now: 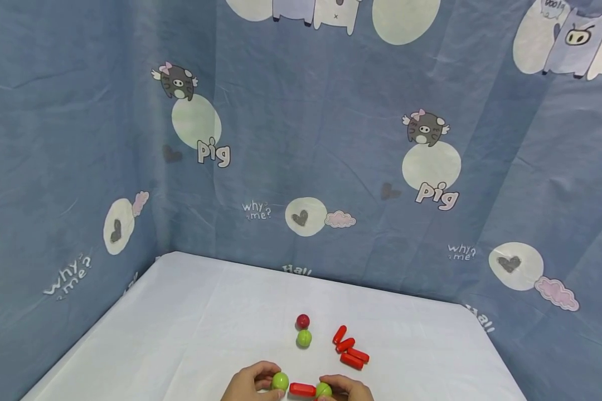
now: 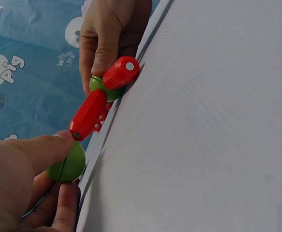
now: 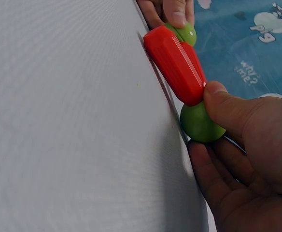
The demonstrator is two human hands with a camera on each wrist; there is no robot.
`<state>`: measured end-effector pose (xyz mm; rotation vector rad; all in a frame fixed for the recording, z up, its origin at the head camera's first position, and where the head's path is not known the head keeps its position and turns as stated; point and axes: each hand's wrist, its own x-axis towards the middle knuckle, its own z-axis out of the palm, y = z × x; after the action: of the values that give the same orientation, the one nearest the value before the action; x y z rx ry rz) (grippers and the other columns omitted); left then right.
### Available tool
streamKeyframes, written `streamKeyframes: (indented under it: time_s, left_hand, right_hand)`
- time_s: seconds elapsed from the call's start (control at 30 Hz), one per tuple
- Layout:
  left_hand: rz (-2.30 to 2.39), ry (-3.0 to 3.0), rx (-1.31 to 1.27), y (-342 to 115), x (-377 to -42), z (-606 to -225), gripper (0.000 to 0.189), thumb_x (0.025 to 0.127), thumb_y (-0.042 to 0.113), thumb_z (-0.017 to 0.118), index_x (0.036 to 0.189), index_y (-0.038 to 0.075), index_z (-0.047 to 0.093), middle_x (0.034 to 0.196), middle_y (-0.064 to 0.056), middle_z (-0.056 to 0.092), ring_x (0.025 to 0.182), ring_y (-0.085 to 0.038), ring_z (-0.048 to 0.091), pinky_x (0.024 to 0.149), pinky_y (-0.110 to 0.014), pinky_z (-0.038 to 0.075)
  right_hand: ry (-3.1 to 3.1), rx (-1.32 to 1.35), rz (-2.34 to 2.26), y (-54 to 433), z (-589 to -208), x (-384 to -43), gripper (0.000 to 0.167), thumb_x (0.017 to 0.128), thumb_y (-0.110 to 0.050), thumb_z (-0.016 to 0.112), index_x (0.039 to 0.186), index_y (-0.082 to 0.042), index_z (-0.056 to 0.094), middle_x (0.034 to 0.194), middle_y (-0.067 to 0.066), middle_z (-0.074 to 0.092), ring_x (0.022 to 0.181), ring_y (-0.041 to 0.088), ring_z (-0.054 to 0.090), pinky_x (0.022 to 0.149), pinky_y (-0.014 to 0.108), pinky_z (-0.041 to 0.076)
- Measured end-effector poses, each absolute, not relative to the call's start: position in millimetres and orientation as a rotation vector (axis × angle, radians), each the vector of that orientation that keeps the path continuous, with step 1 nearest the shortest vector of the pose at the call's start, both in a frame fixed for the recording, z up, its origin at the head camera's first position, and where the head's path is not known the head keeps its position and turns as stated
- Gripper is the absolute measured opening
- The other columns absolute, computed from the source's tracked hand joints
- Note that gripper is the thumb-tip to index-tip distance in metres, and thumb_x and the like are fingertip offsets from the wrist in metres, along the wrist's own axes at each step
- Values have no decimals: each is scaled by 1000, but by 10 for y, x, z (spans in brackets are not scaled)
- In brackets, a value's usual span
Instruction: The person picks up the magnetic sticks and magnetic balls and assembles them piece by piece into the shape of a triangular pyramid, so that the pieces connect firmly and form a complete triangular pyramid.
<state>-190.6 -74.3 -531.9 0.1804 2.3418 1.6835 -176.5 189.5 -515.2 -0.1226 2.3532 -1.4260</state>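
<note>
Near the front of the white table, my left hand (image 1: 251,383) pinches a green ball (image 1: 280,381) between thumb and fingers. My right hand (image 1: 348,386) pinches a second green ball (image 1: 323,390). Between the two balls lies a red rod (image 1: 302,389), its right end at the right-hand ball and its left end right beside the left-hand one. Another red rod (image 2: 121,72) joins the right-hand ball at an angle, with a pale round spot on its free end. In the right wrist view this nearer rod (image 3: 177,67) partly covers the rod behind it.
Farther back on the white table (image 1: 221,312), a dark red ball (image 1: 303,321) sits just behind a loose green ball (image 1: 304,338). Several red rods (image 1: 352,361) lie grouped to their right. A blue patterned curtain (image 1: 301,139) encloses the table's back and left side.
</note>
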Motion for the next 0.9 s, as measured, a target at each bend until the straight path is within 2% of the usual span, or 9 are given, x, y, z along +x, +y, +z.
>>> streamKeyframes:
  time_s: [0.43, 0.7, 0.9]
  left_hand:
    - [1665, 2357, 245, -720, -1909, -5346, 38, 82, 18, 85, 112, 1, 69, 98, 0, 71, 88, -13, 69, 78, -28, 59]
    - [1645, 2364, 163, -697, -1907, -5320, 40, 83, 19, 84, 117, 3, 70, 100, 2, 70, 90, -12, 65, 78, -28, 58]
    - [1645, 2421, 178, -669, -1908, -5314, 38, 83, 16, 83, 117, 4, 71, 96, 2, 68, 86, -13, 61, 73, -24, 54]
  right_hand:
    - [2367, -130, -1405, 1916, -5177, -1785, 54, 90, -39, 76, 128, -2, 67, 114, 7, 71, 99, 21, 66, 92, 42, 59]
    - [2410, -112, -1384, 1906, -5184, -1783, 52, 88, -39, 78, 125, -4, 69, 112, 6, 72, 98, 22, 67, 90, 41, 59]
    - [2440, -91, -1375, 1895, -5193, -1785, 51, 87, -39, 80, 122, -4, 70, 111, 5, 72, 98, 22, 68, 88, 41, 60]
